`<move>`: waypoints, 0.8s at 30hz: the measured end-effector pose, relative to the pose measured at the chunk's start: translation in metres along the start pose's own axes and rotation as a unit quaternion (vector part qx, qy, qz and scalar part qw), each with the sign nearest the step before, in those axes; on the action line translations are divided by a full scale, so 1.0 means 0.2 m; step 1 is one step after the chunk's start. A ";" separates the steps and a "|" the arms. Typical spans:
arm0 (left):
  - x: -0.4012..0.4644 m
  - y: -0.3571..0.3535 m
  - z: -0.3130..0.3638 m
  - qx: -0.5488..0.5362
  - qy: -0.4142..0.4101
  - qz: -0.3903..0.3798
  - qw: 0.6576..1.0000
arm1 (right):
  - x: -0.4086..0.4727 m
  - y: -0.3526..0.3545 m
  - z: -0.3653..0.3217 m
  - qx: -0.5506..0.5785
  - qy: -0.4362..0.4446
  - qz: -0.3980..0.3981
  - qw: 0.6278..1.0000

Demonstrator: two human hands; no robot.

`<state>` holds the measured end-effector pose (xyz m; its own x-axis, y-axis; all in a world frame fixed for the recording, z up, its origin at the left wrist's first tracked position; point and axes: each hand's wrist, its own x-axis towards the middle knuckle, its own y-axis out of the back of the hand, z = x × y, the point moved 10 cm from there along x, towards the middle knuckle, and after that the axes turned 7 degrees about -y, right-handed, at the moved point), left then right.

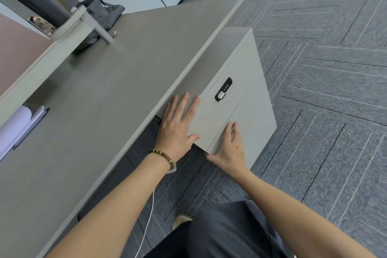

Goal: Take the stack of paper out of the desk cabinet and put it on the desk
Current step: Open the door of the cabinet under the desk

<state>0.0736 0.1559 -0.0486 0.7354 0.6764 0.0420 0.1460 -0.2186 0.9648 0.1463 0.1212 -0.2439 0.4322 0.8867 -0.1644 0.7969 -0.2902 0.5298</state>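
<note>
Opening step: left hand (178, 123) and right hand (230, 148) press flat, fingers spread, grasping nothing, on the cabinet (236, 98) beneath the worktop (117, 81). Paper probably inside; next, pull below the lock (223, 89).

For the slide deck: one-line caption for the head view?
Both hands, left and right, flat against closed grey metal desk cabinet.

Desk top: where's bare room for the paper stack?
The desk is bare across its middle and near edge, from the grey bag down to the notebook. Crowded only at the far left: shelf post, bag, notebook. Both hands rest flat on the cabinet.
</note>
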 end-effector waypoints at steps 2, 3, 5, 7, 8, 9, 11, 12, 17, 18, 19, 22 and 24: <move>0.00 0.01 0.00 0.001 0.004 -0.008 1.000 | -0.02 0.03 0.02 -0.006 0.009 -0.004 1.000; 0.00 0.01 0.01 0.000 0.006 -0.011 1.000 | -0.03 0.05 0.04 -0.010 0.014 -0.003 1.000; 0.00 0.02 0.02 -0.003 0.012 -0.016 1.000 | -0.05 0.11 0.07 -0.025 0.025 -0.004 0.999; 0.00 0.03 0.03 -0.006 0.021 -0.024 0.999 | -0.07 0.18 0.10 -0.041 0.047 -0.002 0.998; 0.00 0.03 0.03 -0.007 0.025 -0.030 0.999 | -0.09 0.21 0.12 -0.049 0.062 -0.001 0.997; 0.00 0.03 0.03 -0.006 0.028 -0.036 0.999 | -0.11 0.25 0.13 -0.051 0.076 -0.002 0.996; 0.00 0.03 0.04 -0.001 0.037 -0.046 0.998 | -0.15 0.31 0.16 -0.041 0.092 -0.016 0.995; 0.00 0.03 0.04 -0.001 0.043 -0.049 0.998 | -0.17 0.34 0.18 -0.031 0.094 -0.026 0.995; -0.01 0.07 0.05 -0.024 0.085 -0.036 0.995 | -0.26 0.53 0.29 0.034 0.073 -0.053 0.995; -0.01 0.07 0.06 -0.026 0.093 -0.038 0.995 | -0.27 0.56 0.32 0.037 0.068 -0.058 0.995; -0.01 0.07 0.07 -0.026 0.101 -0.041 0.994 | -0.28 0.60 0.35 0.038 0.063 -0.062 0.995; -0.03 0.07 0.11 -0.012 0.120 -0.054 0.991 | -0.31 0.70 0.43 0.051 0.052 -0.080 0.994; -0.04 0.07 0.15 0.001 0.132 -0.058 0.990 | -0.32 0.77 0.47 0.079 0.042 -0.087 0.992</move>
<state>0.0894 0.1269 -0.0422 0.5148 0.8573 -0.0023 0.2214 -0.1303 0.9664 0.2819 -0.0135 -0.2302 0.2508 0.9531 -0.1695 0.9156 -0.1767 0.3611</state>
